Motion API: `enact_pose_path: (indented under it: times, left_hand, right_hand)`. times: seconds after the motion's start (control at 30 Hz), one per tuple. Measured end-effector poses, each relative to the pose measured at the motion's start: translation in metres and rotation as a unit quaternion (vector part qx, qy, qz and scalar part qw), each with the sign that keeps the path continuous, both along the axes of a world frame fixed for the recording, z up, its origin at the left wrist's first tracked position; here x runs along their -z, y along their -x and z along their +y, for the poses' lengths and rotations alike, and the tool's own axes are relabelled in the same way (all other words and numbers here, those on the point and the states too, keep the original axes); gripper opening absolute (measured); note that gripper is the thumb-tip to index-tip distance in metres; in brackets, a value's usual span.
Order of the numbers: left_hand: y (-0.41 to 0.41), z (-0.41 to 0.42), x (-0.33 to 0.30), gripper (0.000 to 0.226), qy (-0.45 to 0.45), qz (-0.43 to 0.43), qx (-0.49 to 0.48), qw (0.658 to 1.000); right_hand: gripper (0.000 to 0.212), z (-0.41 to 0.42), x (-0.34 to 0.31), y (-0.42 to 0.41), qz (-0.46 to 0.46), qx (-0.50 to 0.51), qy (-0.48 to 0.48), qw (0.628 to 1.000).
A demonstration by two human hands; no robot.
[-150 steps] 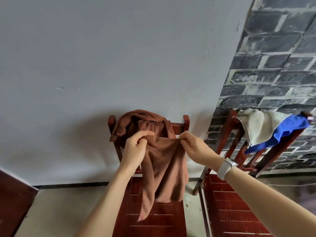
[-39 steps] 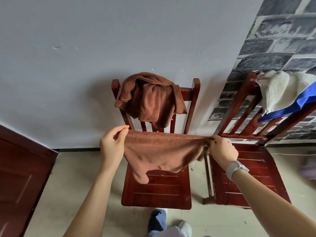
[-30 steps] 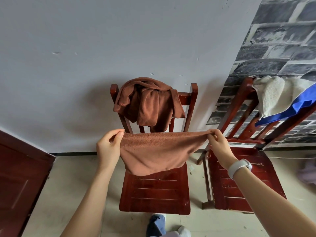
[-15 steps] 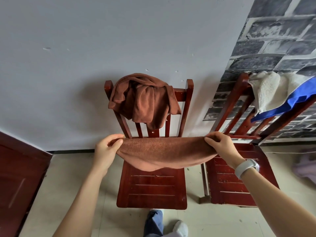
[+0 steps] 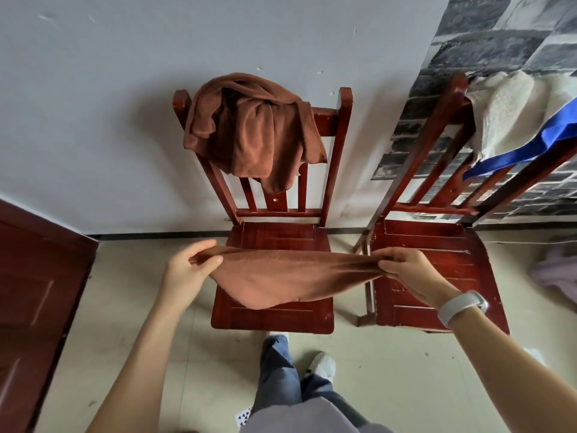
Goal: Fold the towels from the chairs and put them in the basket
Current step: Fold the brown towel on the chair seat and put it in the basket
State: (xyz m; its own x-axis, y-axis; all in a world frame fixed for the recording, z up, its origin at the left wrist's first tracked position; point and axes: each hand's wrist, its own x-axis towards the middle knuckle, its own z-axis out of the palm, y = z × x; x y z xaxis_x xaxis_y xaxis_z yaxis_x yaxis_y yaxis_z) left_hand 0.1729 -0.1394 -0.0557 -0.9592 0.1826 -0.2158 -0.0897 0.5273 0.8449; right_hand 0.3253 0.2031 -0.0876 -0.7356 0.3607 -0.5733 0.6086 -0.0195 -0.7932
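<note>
Looking at the biggest stuff first: two dark red wooden slat-back chairs sit side by side against the wall, the left chair (image 5: 274, 314) facing the person and the right chair (image 5: 437, 245) by the grey stone-pattern wallpaper. A crumpled brown towel (image 5: 249, 129) is heaped over the left chair's backrest, and a cream towel (image 5: 512, 110) with a blue cloth (image 5: 530, 148) across it hangs on the right one's.

The one being worked on is the brown terry towel (image 5: 290, 276), stretched flat-ish between both hands above the left chair's seat. Compared with a second ago it's come down a lot: it was hanging at backrest height with a deep drooping point, now it's low over the seat with only a shallow belly sagging toward the wood. I can't tell if it touches yet. My guess is it's about to be laid on the seat for folding.

Left hand (image 5: 187, 270) pinches one end between thumb and fingers; right hand (image 5: 409, 270), white wristband on that arm, has its fingers curled round the other end. No basket in view, so nothing's folded or stowed yet.
</note>
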Motion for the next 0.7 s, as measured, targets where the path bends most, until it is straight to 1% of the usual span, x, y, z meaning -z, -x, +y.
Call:
enact_pose_path:
  times: [0.03,0.1,0.13,0.17,0.2,0.27,0.3,0.37,0.4,0.47,0.53,0.57,0.7]
  left_hand:
    - [-0.003,-0.004,0.004,0.035,0.07,0.003,0.038,0.997]
    - [-0.012,-0.011,0.014,0.034,0.205,0.023,0.112,0.972]
    - [-0.017,-0.015,0.019,0.029,0.242,0.029,0.14,0.96]
    - [-0.022,-0.02,0.024,0.023,0.257,0.034,0.159,0.953]
    - [-0.028,-0.025,0.03,0.017,0.26,0.043,0.168,0.95]
    - [-0.038,-0.036,0.04,0.01,0.231,0.048,0.148,0.96]
    - [-0.043,-0.04,0.043,0.008,0.203,0.032,0.123,0.971]
    - [-0.047,-0.047,0.048,0.005,0.142,-0.007,0.066,0.988]
    - [-0.048,-0.048,0.051,0.005,0.123,-0.002,0.044,0.991]
    - [-0.043,-0.048,0.055,0.008,0.115,0.032,0.024,0.993]
    - [-0.032,-0.044,0.061,0.012,0.117,0.063,0.012,0.991]
    - [-0.025,-0.043,0.066,0.013,0.118,0.069,0.004,0.991]
    - [0.02,-0.034,0.094,0.017,0.116,0.05,-0.027,0.992]
  right_hand:
    - [0.024,-0.002,0.0,-0.005,-0.014,-0.03,-0.024,0.999]
    - [0.021,-0.008,0.003,-0.015,-0.054,-0.119,-0.13,0.983]
    - [0.02,-0.012,0.007,-0.019,-0.075,-0.161,-0.18,0.967]
    - [0.018,-0.017,0.011,-0.024,-0.092,-0.19,-0.215,0.954]
    - [0.017,-0.021,0.015,-0.029,-0.1,-0.202,-0.237,0.945]
    - [0.013,-0.029,0.021,-0.039,-0.079,-0.198,-0.255,0.943]
    - [0.012,-0.032,0.023,-0.043,-0.061,-0.178,-0.25,0.95]
    - [0.014,-0.041,0.026,-0.05,-0.035,-0.104,-0.221,0.969]
    - [0.014,-0.046,0.028,-0.05,-0.021,-0.067,-0.217,0.974]
    - [0.013,-0.057,0.035,-0.048,0.0,-0.02,-0.239,0.971]
    - [0.008,-0.066,0.043,-0.038,0.006,0.005,-0.266,0.964]
    - [0.009,-0.069,0.046,-0.031,0.004,0.015,-0.273,0.962]
    - [0.015,-0.074,0.065,0.007,-0.019,0.032,-0.28,0.959]
